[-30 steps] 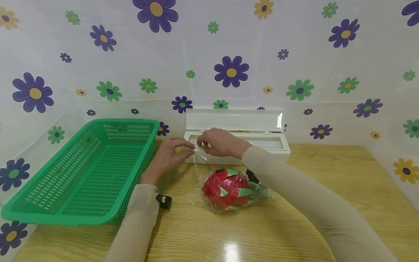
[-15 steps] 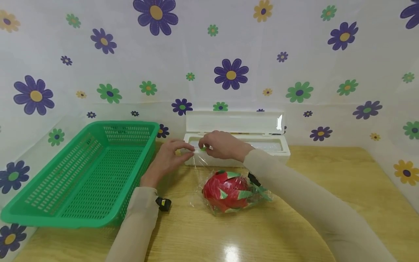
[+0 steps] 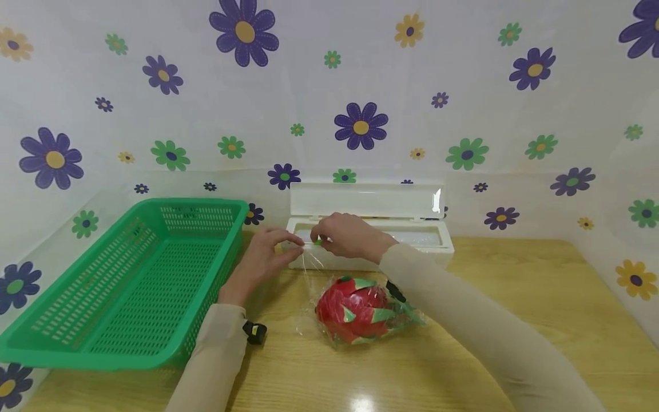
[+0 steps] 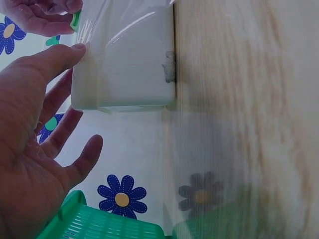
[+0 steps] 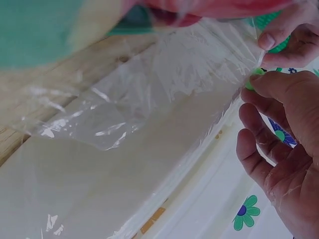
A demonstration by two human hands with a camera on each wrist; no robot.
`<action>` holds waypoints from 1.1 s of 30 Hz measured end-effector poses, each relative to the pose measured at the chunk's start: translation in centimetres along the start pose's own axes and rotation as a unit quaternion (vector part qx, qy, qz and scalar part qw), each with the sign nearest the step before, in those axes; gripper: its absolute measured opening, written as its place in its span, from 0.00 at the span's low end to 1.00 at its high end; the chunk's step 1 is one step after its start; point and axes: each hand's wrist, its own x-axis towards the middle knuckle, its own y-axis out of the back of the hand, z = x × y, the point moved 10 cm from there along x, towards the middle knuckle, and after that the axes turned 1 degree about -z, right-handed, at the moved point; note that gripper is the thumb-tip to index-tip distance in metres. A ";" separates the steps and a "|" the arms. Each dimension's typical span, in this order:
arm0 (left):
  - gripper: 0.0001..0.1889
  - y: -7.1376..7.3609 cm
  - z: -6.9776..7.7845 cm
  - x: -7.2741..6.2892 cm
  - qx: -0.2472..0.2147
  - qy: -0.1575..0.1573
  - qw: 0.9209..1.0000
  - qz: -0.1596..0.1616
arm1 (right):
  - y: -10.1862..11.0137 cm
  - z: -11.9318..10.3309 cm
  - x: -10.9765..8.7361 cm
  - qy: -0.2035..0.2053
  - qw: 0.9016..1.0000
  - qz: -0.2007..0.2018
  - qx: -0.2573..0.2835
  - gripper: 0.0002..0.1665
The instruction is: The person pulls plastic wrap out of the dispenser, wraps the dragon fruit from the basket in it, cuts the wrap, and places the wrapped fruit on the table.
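A white cling film dispenser box [image 3: 342, 263] stands at the back of the table with its lid [image 3: 360, 200] raised. My right hand [image 3: 350, 236] pinches a small green slide cutter [image 5: 255, 79] on the box's front edge, near its left end. Just left of it, my left hand [image 3: 261, 260] pinches the cling film [image 5: 119, 119] at the box's front corner between thumb and finger. In the left wrist view, the left hand's other fingers spread behind the edge. Clear film hangs down the box front and covers a red dragon fruit [image 3: 355, 312] with green scale tips, lying before the box.
A green slotted plastic basket [image 3: 118, 361] stands at the left, close beside my left forearm. Behind everything hangs a white sheet [image 3: 298, 68] printed with flowers. Bare wooden table [image 3: 515, 297] extends at the right, past my right sleeve.
The whole head view has shifted slightly, so everything sits lower. Both hands keep nearly the same place at the box's left end, and the dragon fruit stays put.
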 end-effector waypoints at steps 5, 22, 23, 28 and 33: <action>0.09 -0.1 0.2 0.0 0.008 -0.001 1.000 0.004 | -0.2 0.1 0.0 -0.007 1.000 -0.002 -0.006 0.15; 0.09 -0.1 0.5 0.3 0.009 -0.030 0.999 0.011 | 0.3 -0.2 -0.1 0.010 1.000 0.023 -0.012 0.13; 0.09 -0.1 0.5 0.3 0.009 -0.028 1.000 0.011 | 0.3 -0.2 -0.1 0.011 1.000 0.023 -0.010 0.13; 0.09 -0.2 0.6 0.2 0.006 -0.032 0.999 0.012 | 0.2 -0.1 -0.2 0.011 1.000 0.020 -0.011 0.13; 0.10 -0.2 0.5 0.2 0.006 -0.029 1.000 0.010 | 0.2 0.0 -0.2 0.014 1.000 0.022 -0.008 0.13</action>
